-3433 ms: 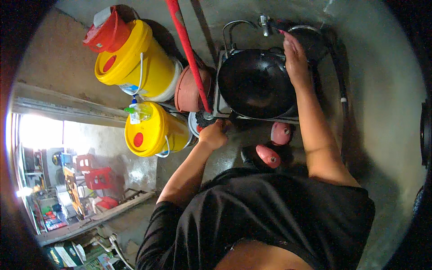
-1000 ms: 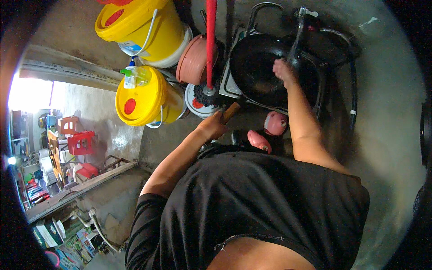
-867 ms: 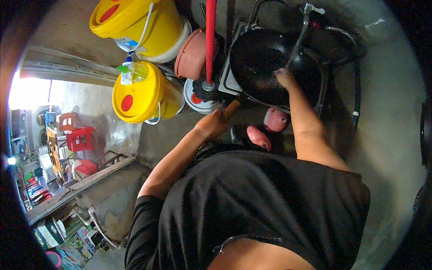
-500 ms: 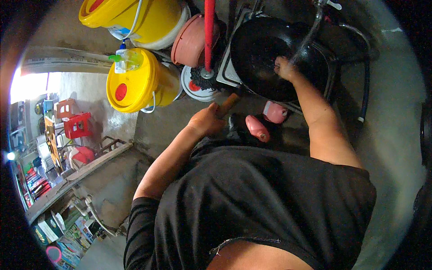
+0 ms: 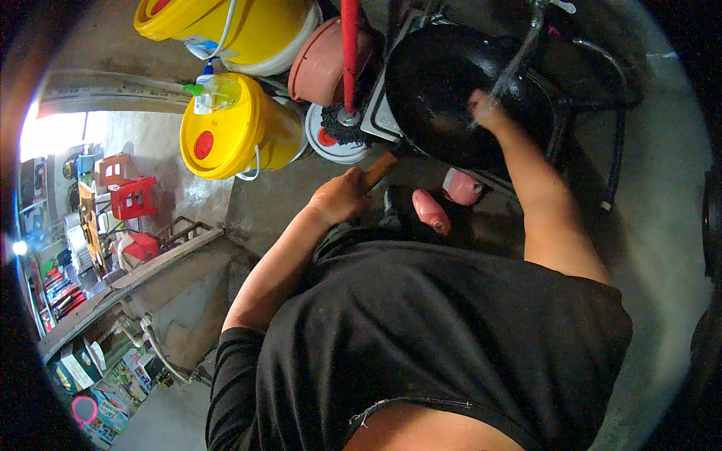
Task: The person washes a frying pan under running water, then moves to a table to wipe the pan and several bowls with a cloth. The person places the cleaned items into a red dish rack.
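Observation:
A large black wok (image 5: 444,98) sits in a metal-rimmed sink (image 5: 385,116) at the upper right. Water runs into it from a tap (image 5: 538,15). My right hand (image 5: 487,111) is inside the wok beside the stream, its fingers curled and blurred by motion; what they hold, if anything, does not show. My left hand (image 5: 338,197) is wrapped round a brown wooden handle (image 5: 380,171) that points at the wok's near left rim. The spot where handle and wok would join is too dark to make out.
Left of the sink stand a red-handled mop (image 5: 349,60), a pink basin (image 5: 322,64), yellow buckets (image 5: 282,135) and a pump bottle (image 5: 214,94). Pink slippers (image 5: 431,211) show below the wok. A dark hose (image 5: 618,150) hangs at the right. Red stools (image 5: 134,197) stand far left.
My right hand has shifted slightly to the right inside the wok, near the water stream. My left hand keeps its grip on the handle. The whole view has tilted a little.

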Tool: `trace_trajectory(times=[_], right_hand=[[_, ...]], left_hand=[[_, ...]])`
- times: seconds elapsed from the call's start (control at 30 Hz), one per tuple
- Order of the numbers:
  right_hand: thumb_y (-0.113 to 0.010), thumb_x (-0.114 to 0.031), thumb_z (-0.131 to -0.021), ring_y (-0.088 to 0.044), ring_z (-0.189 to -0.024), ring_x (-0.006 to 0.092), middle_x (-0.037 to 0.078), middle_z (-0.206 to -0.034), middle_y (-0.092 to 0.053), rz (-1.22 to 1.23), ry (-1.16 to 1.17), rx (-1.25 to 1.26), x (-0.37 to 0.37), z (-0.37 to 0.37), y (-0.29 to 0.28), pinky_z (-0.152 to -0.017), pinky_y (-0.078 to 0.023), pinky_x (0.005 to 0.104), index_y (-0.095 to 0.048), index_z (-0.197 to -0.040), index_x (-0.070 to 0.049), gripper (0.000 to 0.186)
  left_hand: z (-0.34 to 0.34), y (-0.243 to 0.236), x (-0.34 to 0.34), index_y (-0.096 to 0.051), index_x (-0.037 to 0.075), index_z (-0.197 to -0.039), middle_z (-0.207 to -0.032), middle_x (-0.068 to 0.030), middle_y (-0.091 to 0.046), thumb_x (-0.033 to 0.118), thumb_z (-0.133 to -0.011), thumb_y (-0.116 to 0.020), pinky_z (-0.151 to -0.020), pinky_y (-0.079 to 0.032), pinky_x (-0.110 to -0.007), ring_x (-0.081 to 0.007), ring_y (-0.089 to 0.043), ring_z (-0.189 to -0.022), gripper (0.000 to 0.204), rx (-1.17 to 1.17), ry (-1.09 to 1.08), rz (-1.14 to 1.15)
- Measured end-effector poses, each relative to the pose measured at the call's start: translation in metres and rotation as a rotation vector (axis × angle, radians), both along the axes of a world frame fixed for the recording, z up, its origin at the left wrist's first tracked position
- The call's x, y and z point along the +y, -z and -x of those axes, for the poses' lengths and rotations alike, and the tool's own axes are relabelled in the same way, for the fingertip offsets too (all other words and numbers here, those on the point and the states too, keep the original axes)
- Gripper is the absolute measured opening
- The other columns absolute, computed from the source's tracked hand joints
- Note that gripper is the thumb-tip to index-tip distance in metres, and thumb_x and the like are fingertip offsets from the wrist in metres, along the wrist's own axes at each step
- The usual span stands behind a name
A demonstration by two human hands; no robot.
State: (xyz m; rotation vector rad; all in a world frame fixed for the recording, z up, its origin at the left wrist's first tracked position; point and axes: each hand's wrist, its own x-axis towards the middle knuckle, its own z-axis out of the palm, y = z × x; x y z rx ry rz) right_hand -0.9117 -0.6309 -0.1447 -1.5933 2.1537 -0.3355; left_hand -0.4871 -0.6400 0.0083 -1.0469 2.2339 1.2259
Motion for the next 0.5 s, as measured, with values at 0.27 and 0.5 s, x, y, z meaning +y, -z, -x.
trace_trajectory(times=[0.27,0.5], right_hand=[[-0.056,-0.015,-0.082,-0.062,-0.090,0.0402,0.022,-0.097,-0.063,-0.129,0.038,0.001,-0.006,-0.002,0.011,-0.078,-0.050,0.0505,-0.057,-0.100,-0.002,0.022],[-0.061,-0.013,-0.077,-0.058,-0.094,0.0385,0.020,-0.094,-0.060,0.002,-0.094,0.342,0.001,0.003,0.011,-0.078,-0.047,0.0463,-0.058,-0.089,-0.003,0.016]], left_hand=[[-0.002,0.008,0.001,-0.049,0.004,-0.114,-0.102,-0.0240,-0.063,0.034,-0.076,-0.064,-0.082,-0.047,-0.044,-0.0413,-0.059,-0.099,0.052,-0.001,-0.075,0.008],[-0.004,0.006,0.001,-0.048,0.002,-0.112,-0.101,-0.0250,-0.063,0.034,-0.078,-0.062,-0.081,-0.048,-0.045,-0.0419,-0.060,-0.097,0.049,0.184,-0.172,-0.079]])
